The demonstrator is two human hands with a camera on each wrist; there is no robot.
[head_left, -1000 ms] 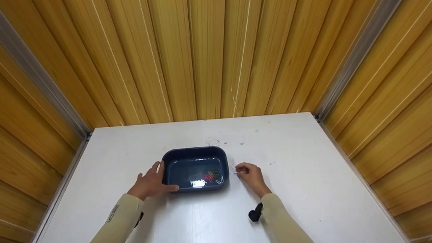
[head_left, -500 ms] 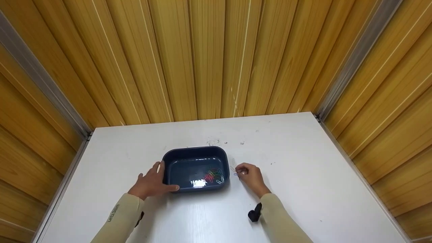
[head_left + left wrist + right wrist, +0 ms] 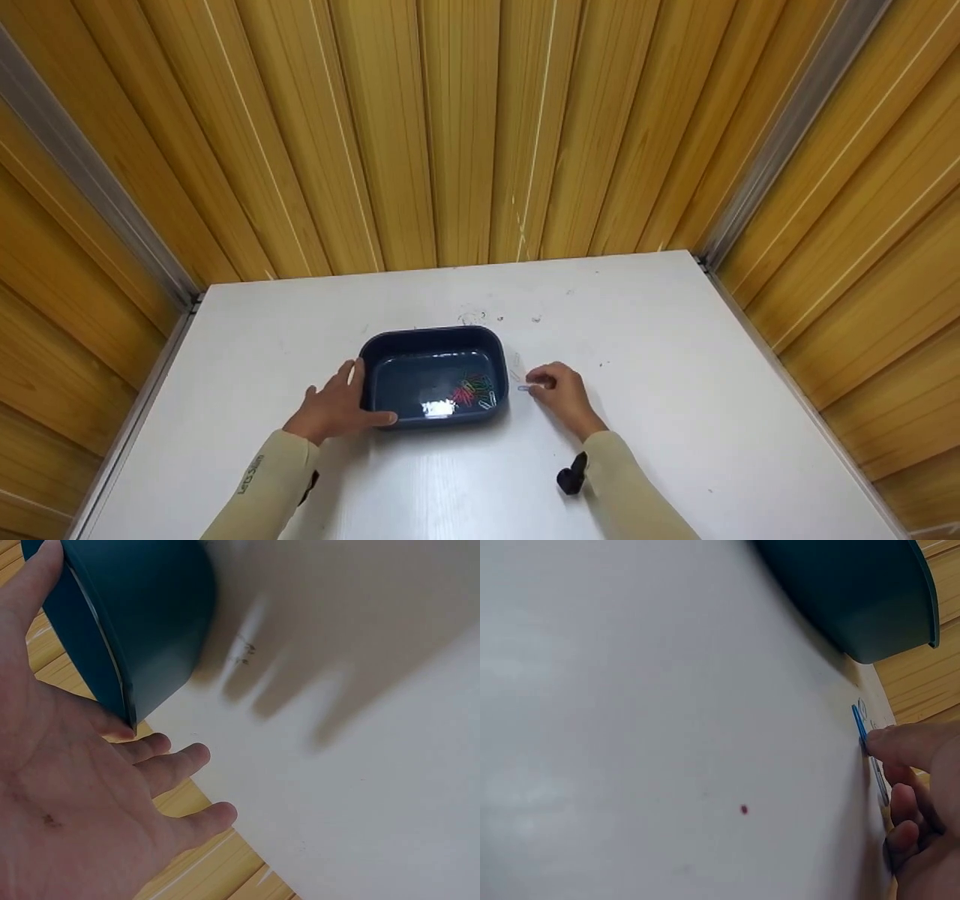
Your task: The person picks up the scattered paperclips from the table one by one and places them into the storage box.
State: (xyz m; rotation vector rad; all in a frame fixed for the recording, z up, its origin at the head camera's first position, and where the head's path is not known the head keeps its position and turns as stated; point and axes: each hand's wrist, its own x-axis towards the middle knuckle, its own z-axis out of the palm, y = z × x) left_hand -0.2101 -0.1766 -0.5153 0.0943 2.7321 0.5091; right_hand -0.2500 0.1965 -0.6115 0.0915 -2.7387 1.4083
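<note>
A dark blue rectangular tray sits on the white table, with several coloured paper clips in its near right corner. My left hand rests at the tray's left end, thumb over the near rim. In the left wrist view, the hand's other fingers are spread, one touching the rim. Just right of the tray, my right hand holds a blue paper clip at the fingertips, low over the table. Pale paper clips lie beside these fingertips, one partly hidden behind them in the right wrist view.
The white table ends at a yellow wood-patterned wall, with similar walls at both sides. Small dark marks dot the tabletop behind the tray. A black device is strapped at the right wrist.
The right hand's index finger has lifted slightly from the thumb, and a little more of the blue paper clip shows. The left hand and the tray stay in place.
</note>
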